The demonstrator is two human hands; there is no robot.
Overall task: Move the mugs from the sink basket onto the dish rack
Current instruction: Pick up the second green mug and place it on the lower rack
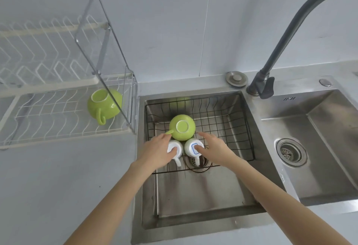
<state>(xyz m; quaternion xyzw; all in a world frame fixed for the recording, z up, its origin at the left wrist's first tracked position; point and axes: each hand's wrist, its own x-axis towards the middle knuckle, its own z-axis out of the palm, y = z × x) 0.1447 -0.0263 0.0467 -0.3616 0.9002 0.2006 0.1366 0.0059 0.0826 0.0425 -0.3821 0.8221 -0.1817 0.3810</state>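
A wire sink basket (228,120) hangs in the left sink basin. Three mugs stand upside down in it: a green mug (182,130) at the back and two white mugs side by side in front. My left hand (157,150) rests on the left white mug (175,150), thumb on its base. My right hand (213,148) touches the right white mug (191,148), thumb on its blue-marked base. Neither mug is lifted. Another green mug (104,105) sits upside down on the white dish rack (48,117) at the left.
A dark curved faucet (286,37) rises between the two steel basins. The right basin (313,148) has a round drain strainer. A chrome frame (100,47) stands at the rack's right end, next to the sink. Grey counter lies below the rack.
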